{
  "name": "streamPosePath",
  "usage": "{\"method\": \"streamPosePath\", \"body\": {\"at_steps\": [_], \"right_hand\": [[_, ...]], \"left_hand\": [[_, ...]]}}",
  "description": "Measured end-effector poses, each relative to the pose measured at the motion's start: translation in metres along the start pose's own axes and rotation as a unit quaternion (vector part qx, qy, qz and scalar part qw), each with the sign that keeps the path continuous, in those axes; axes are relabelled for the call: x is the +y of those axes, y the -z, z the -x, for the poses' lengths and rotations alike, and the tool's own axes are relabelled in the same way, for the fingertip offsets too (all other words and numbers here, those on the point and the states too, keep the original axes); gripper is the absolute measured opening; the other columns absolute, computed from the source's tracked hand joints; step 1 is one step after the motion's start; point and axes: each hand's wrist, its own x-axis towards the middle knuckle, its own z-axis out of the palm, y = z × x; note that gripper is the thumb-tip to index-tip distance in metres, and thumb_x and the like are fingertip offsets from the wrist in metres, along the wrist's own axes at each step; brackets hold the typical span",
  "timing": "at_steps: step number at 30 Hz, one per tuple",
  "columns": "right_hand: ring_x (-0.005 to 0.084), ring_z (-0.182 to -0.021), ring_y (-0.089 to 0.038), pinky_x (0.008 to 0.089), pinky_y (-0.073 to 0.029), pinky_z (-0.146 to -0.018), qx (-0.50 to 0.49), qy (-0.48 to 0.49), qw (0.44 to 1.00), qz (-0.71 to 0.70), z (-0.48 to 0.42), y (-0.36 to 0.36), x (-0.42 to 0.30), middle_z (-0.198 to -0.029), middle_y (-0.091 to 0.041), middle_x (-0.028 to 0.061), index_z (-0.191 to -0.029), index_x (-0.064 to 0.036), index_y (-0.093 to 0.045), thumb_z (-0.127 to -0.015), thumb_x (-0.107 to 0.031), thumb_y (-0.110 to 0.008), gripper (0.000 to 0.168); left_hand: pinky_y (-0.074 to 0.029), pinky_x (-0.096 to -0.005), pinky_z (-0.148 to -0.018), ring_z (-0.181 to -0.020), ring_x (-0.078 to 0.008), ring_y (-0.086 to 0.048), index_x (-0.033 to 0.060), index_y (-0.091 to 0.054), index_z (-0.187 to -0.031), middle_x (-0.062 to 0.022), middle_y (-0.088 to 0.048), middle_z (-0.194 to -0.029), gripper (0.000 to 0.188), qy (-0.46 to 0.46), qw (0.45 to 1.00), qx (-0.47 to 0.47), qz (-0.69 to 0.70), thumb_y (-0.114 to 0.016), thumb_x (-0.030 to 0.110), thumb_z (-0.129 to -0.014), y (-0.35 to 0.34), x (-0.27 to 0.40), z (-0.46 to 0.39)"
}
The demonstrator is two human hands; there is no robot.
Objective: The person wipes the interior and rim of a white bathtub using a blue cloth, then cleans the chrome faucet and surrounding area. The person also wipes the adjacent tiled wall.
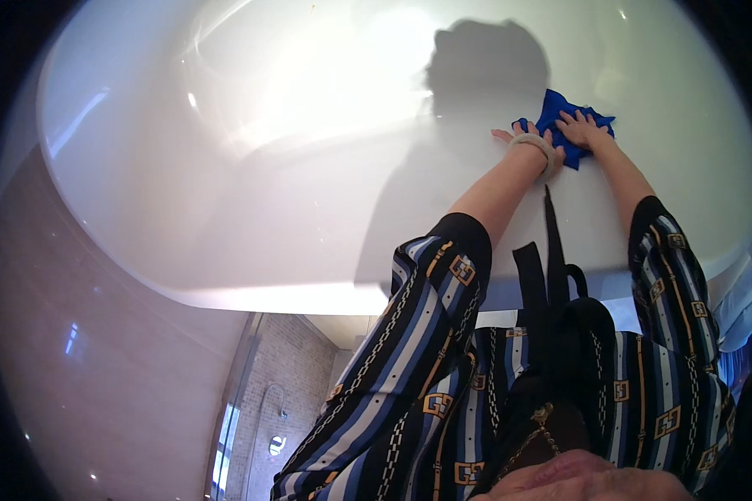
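A blue cloth (554, 108) lies crumpled against the smooth inner surface of a white bathtub (276, 206). My right hand (581, 131) presses on the cloth's right part, fingers spread and palm down. Just left of it, my left hand (536, 141) reaches over the cloth's left edge, with a pale bangle (534, 143) around the wrist. Bits of blue show between and beyond its fingers, but its grip on the cloth is partly hidden by the hand itself. Both arms stretch forward, side by side.
The tub's pale rim (276, 299) runs between my body and the basin. Dark straps (554, 250) hang from my chest toward the tub. A glossy beige stone surface (125, 376) is at the left. A shower hose (255, 416) shows against a tiled wall (313, 369) below.
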Motion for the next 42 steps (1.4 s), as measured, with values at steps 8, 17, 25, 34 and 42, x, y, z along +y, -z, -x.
{"method": "streamPosePath", "body": {"at_steps": [8, 17, 25, 34, 42], "right_hand": [[0.0364, -0.146, -0.005, 0.074, 0.001, -0.105, -0.02, 0.274, 0.962, -0.008, 0.041, -0.031, -0.167, -0.16, -0.004, 0.0014, -0.15, -0.036, -0.019, -0.092, -0.063, -0.031, 0.065], [0.0357, -0.145, -0.011, 0.0668, -0.01, -0.111, -0.034, 0.366, 0.93, -0.02, 0.051, -0.055, -0.112, -0.159, -0.016, 0.0041, -0.147, -0.031, -0.03, -0.096, -0.047, -0.035, 0.054], [0.0353, -0.146, -0.007, 0.0693, -0.004, -0.109, -0.019, 0.06, 0.995, -0.072, 0.04, -0.074, 0.05, -0.16, -0.009, 0.0031, -0.149, -0.041, -0.019, -0.094, -0.055, -0.032, 0.059], [0.0359, -0.146, -0.001, 0.0724, 0.004, -0.106, -0.063, 0.291, 0.949, -0.103, 0.107, -0.079, -0.17, -0.16, -0.006, 0.0028, -0.151, -0.028, -0.022, -0.093, -0.063, -0.028, 0.068], [0.0292, -0.146, -0.012, 0.0657, -0.008, -0.112, -0.044, 0.416, 0.908, 0.005, 0.096, -0.083, -0.169, -0.159, -0.014, 0.0022, -0.149, -0.028, -0.026, -0.099, -0.049, -0.03, 0.055]], "left_hand": [[-0.01, -0.0588, -0.115, -0.144, -0.0418, -0.003, 0.0402, -0.017, -0.15, -0.0097, -0.005, -0.159, 0.057, 0.12, 0.991, 0.018, -0.047, -0.018, 0.059, -0.096, -0.087, -0.2, -0.049], [-0.012, -0.0646, -0.111, -0.141, -0.0501, -0.009, 0.0238, -0.024, -0.15, -0.0205, -0.011, -0.157, 0.062, 0.1, 0.993, -0.004, -0.06, -0.019, 0.056, -0.096, -0.089, -0.111, 0.032], [-0.01, -0.0696, -0.108, -0.143, -0.0452, -0.001, 0.0234, -0.006, -0.154, -0.0145, -0.001, -0.159, 0.075, 0.036, 0.997, -0.055, -0.037, -0.022, 0.063, -0.092, -0.052, 0.069, 0.034], [-0.011, -0.0663, -0.11, -0.146, -0.0352, -0.005, 0.0282, -0.011, -0.153, -0.0109, -0.005, -0.16, 0.071, 0.163, 0.981, -0.054, -0.095, -0.022, 0.065, -0.093, -0.05, -0.128, 0.117], [-0.015, -0.0671, -0.109, -0.142, -0.0448, -0.014, 0.0243, -0.025, -0.15, -0.0174, -0.011, -0.157, 0.064, 0.104, 0.976, -0.073, -0.179, -0.024, 0.058, -0.096, -0.071, -0.143, 0.101]]}}
